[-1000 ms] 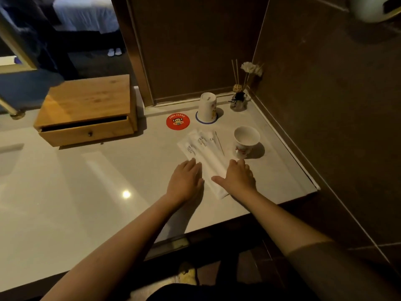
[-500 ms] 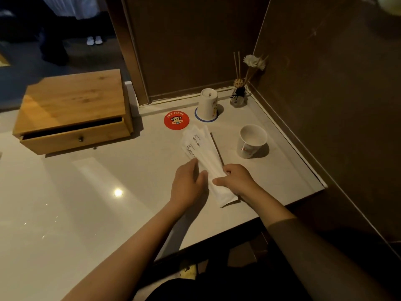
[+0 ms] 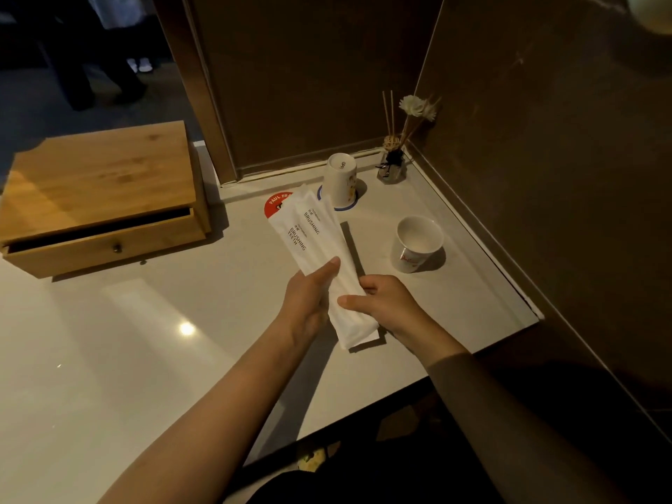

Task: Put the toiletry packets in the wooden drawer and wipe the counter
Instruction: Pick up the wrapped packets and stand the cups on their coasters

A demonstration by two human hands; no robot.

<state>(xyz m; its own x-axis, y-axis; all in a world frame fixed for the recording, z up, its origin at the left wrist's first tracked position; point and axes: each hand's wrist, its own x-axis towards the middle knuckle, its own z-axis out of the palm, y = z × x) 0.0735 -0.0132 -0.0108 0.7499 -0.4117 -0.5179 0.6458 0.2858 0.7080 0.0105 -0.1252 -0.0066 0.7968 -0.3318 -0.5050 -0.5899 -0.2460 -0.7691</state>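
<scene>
A stack of long white toiletry packets printed "BRUSHING TEETH" is lifted off the pale counter, tilted up and away from me. My left hand grips the stack from the left side, thumb on top. My right hand holds its near end from the right. The wooden drawer box stands at the back left of the counter, its drawer pulled slightly out, with a dark gap above the knob.
An upright white paper cup stands right of the packets. An upside-down cup sits on a blue-rimmed coaster, a red round coaster beside it. A reed diffuser fills the back corner. Dark walls close the right side.
The packets, spread flat on the counter a second ago, have been gathered into one stack and lifted up by both hands.
</scene>
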